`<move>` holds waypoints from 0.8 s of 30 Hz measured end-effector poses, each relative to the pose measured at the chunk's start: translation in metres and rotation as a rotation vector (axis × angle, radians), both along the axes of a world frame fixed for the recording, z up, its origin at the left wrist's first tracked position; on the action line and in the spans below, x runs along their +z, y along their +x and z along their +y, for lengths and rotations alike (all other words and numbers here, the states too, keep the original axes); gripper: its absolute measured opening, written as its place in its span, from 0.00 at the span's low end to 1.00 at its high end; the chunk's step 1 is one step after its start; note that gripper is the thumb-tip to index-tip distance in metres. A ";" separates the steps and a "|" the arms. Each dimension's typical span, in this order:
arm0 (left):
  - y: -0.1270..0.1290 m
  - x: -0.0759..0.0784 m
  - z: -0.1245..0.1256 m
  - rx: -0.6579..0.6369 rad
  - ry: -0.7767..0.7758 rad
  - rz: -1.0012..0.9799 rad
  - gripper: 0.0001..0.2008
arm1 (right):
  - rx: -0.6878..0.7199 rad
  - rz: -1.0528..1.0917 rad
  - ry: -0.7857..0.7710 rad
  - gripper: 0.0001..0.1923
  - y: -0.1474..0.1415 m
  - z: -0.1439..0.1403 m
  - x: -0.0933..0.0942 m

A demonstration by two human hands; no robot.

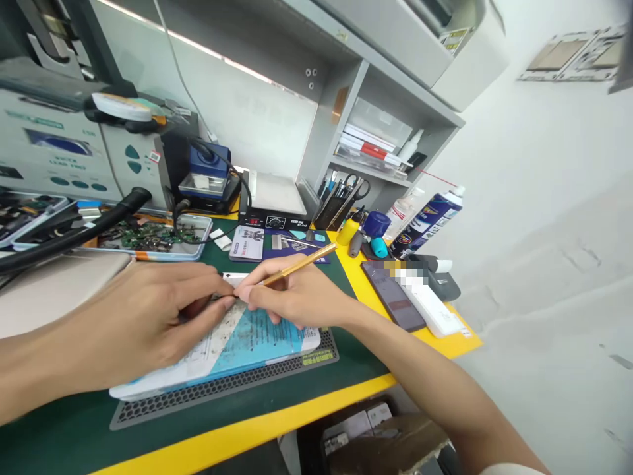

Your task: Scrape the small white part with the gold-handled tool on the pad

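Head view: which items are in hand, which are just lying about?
In hand:
- left hand pinching a small part, too hidden to identify
- right hand holding gold tool
- blue-white pad under both hands

Lying about:
- dark phone
- spray can
- scissors
- tray of circuit boards
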State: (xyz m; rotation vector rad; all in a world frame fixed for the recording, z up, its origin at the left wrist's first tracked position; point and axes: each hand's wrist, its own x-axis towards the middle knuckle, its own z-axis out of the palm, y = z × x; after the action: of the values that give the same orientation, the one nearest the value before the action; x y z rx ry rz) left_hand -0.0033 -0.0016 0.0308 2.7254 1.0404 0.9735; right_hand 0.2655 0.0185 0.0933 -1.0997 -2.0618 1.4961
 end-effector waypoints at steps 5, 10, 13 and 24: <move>0.000 0.001 -0.001 -0.022 0.021 -0.005 0.14 | 0.030 -0.014 -0.010 0.08 0.002 0.001 0.000; -0.002 -0.008 0.004 0.007 -0.024 0.006 0.18 | 0.013 -0.029 -0.049 0.14 0.003 0.004 -0.007; -0.002 -0.015 0.004 -0.002 -0.079 0.007 0.17 | 0.027 -0.027 -0.051 0.11 0.004 0.007 -0.011; 0.010 -0.020 -0.010 0.192 -0.216 -0.074 0.29 | 0.046 0.003 -0.077 0.12 0.002 0.005 -0.003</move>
State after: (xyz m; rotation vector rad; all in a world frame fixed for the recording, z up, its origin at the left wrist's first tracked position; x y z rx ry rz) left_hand 0.0070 -0.0118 0.0109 2.4341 1.3275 0.9178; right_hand 0.2680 0.0237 0.0902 -1.0848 -2.0562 1.6099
